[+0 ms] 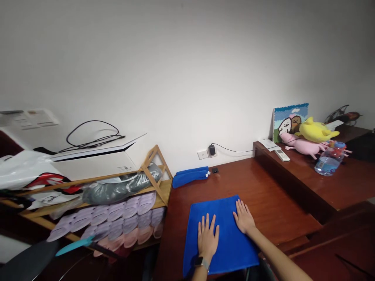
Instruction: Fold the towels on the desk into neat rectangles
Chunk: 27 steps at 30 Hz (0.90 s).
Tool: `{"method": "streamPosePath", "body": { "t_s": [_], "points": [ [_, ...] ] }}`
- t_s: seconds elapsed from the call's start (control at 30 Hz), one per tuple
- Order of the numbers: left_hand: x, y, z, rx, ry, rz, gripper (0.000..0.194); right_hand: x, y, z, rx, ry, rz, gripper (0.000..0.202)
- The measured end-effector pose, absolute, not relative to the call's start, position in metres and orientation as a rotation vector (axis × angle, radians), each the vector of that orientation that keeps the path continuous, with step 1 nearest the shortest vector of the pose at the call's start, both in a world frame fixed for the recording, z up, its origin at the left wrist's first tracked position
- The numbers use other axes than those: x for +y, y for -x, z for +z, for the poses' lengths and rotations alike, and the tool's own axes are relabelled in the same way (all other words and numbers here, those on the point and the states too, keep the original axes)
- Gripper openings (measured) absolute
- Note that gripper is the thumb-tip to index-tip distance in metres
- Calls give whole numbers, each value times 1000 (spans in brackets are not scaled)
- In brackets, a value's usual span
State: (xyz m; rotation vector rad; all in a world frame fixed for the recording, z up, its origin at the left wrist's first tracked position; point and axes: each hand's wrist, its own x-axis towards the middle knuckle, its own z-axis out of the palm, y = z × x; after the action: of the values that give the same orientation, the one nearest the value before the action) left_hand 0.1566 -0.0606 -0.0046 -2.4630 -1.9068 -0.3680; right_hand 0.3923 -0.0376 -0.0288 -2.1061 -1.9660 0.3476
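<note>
A blue cloth (225,249) lies spread out on the reddish-brown desk (234,179), its near edge reaching the desk's front. My left hand (207,238) rests flat on the cloth's left half, fingers spread, with a watch (202,262) on the wrist. At the cloth's upper right edge my right hand (243,217) lies flat, fingers stretched out. Neither hand grips anything. Farther back, by the wall, a folded blue cloth (191,176) with a white tag sits on the desk.
A wooden rack (162,193) with several pale slippers (129,208) stands left, a white box (99,164) on top. On the raised right ledge are a water bottle (329,162), plush toys (315,130), a remote (282,155) and a dog picture (288,121). A plugged charger (212,150) trails a cable.
</note>
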Motion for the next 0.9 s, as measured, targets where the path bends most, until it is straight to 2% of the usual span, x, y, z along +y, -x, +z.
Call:
{"method": "streamPosePath", "body": {
  "t_s": [0.13, 0.27, 0.43, 0.67, 0.77, 0.9],
  "points": [
    [-59, -154, -17, -2072, 2281, -298, 54, -14, -389, -1, -2071, 2087, 401, 72],
    [-47, -151, -8, -1960, 2375, -293, 54, 2, -388, 13, -2037, 2082, 352, 68],
    [-18, -158, 2, -1765, 2578, -318, 54, 8, -396, -1, -2059, 2119, 430, 70],
    [20, -212, 9, -1729, 2580, -482, 53, 2, -396, -16, -1999, 2157, 337, 69],
    [28, -252, 5, -1601, 2752, -490, 55, 2, -398, -17, -2043, 2154, 332, 67],
    [30, -278, -12, -1684, 2822, -405, 57, 4, -401, -21, -2078, 2165, 315, 65]
  ]
}}
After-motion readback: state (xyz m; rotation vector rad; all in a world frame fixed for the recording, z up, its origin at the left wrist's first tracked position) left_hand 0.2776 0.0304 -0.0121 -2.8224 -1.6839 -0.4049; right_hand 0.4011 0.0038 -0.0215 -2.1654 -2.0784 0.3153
